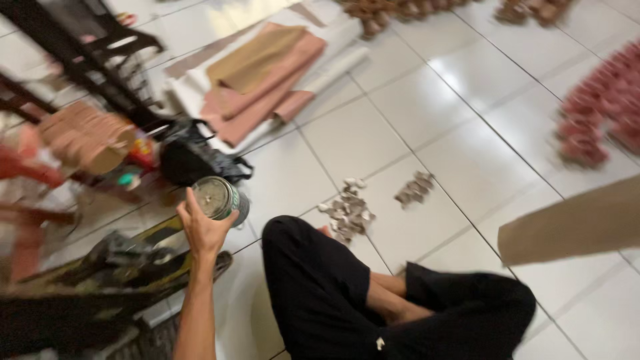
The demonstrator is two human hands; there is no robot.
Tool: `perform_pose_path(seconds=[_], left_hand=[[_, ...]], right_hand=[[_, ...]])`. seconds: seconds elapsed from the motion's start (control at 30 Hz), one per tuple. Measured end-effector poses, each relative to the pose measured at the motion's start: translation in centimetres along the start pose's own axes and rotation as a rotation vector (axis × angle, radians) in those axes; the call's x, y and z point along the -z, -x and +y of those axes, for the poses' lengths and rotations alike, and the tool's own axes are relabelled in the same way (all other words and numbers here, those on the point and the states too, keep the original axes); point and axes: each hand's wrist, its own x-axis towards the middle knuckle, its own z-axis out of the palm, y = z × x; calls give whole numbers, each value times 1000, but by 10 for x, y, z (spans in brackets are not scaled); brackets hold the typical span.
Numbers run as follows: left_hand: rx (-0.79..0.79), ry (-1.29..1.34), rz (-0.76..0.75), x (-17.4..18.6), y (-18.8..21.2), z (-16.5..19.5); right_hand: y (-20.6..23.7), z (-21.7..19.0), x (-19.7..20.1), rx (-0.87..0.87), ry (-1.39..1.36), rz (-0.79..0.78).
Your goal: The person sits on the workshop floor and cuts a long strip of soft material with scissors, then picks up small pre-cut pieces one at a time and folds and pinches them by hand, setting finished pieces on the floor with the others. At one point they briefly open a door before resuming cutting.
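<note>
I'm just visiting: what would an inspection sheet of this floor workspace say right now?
Surface: glossy white floor tiles, person sitting cross-legged on them.
Job's things: round metal tin gripped in the left hand; a brown paper sheet juts in from the right edge.
Clutter: small pale scraps, a smaller scrap pile, folded brown and pink paper, black bag, stack of brown discs.
Hands: left closed round the tin; right out of view.
Cables: nothing seen.
Surroundings: dark chair legs, rows of pink pieces, blurred.
</note>
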Motion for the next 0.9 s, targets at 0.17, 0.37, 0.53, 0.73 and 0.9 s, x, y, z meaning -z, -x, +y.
perform_pose_path(seconds=[0.17,0.37,0.53,0.73,0.9], left_hand=[[-440,110,-141,-89,26,129],[-489,420,-668,-271,173,340],[-444,362,-813,-327,266,429],[-576,467,-733,-335,300,435],[209,1078,-1264,-328,310,412]], right_hand=[[4,-43,121,155,144,205],[41,-121,266,298,382,417],[69,-158,339,328,551,540],[84,-159,378,339,682,569],[88,-160,392,338,707,613]])
